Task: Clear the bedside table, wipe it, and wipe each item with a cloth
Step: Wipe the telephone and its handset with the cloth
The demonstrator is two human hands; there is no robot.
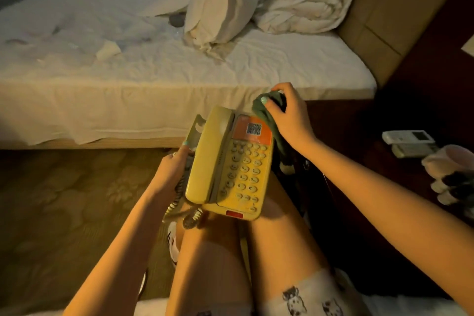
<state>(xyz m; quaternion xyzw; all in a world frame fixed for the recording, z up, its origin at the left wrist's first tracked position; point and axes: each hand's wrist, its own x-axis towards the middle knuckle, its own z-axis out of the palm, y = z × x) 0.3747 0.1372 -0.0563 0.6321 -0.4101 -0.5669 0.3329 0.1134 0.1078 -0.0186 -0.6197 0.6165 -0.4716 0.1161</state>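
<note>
A yellow desk telephone [228, 164] with an orange label panel rests on my knees, handset in its cradle on the left side. My left hand [170, 169] grips the phone's left edge beside the coiled cord [179, 202]. My right hand [287, 113] holds a bunched dark green cloth [269, 115] against the phone's top right corner. The dark wooden bedside table [359, 141] stands to the right.
Two white remote controls [407, 141] and a pale mug [448, 161] lie on the bedside table at the right. A bed [154, 79] with rumpled white pillows and scattered small items runs across the view ahead. Patterned carpet lies at the lower left.
</note>
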